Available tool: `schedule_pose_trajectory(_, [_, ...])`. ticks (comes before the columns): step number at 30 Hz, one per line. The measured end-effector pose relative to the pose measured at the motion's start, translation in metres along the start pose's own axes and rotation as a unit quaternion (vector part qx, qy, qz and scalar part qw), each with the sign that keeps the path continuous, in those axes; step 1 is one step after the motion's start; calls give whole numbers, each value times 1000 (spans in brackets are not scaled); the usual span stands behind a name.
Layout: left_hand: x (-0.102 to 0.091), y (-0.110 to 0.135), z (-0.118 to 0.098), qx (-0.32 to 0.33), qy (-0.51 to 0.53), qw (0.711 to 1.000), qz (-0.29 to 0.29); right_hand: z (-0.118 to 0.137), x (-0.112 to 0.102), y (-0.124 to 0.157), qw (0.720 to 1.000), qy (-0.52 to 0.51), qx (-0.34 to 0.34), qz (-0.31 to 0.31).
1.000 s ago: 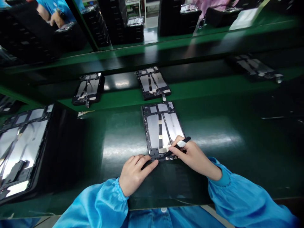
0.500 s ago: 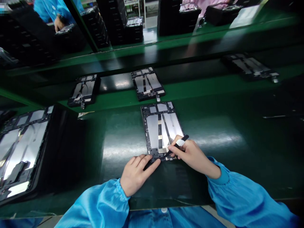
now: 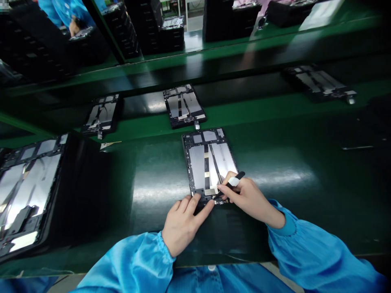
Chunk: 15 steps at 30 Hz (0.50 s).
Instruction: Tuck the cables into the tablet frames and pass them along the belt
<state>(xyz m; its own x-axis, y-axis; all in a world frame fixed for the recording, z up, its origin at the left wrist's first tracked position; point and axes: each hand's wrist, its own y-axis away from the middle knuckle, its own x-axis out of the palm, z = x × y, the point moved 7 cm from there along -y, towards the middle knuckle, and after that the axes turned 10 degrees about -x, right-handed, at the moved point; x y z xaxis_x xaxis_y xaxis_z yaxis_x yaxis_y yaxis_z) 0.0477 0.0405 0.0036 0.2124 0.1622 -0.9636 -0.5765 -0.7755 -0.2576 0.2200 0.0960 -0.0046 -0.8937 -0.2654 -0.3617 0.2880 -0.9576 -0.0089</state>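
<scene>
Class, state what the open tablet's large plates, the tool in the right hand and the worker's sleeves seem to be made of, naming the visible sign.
Plates: likely metal sheet, matte silver, reflecting light. Tool in the right hand: probably plastic, black with white band. Sleeves: thin blue fabric, slight sheen, gathered cuffs.

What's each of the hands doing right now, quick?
Left hand: open, fingertips resting on the near edge of the opened black tablet with silver inner panels.
Right hand: closed on a thin black pen-like tool, tip at that edge.
</scene>
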Motion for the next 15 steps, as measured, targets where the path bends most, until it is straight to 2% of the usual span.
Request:
schedule_pose_trajectory(2, [-3, 2, 3, 14, 45, 999, -1, -1, -7, 0, 999, 1, -20, -46])
schedule_pose_trajectory(5, [-10, 1, 10, 26, 100, 994, -19, -3, -28, 2, 980, 1, -55, -192])
schedule_pose_trajectory(7, [-15, -4, 12, 23, 104, 994, -39, -11, -34, 3, 965, -44, -44, -255])
schedule_pose_trajectory(11, [-13, -19, 3, 68, 77, 994, -44, -32, -24, 9, 952, -169, 19, -254])
schedule_pose_trajectory(15, [0, -42, -7, 128, 57, 989, -42, -48, -37, 26, 940, -163, 32, -298])
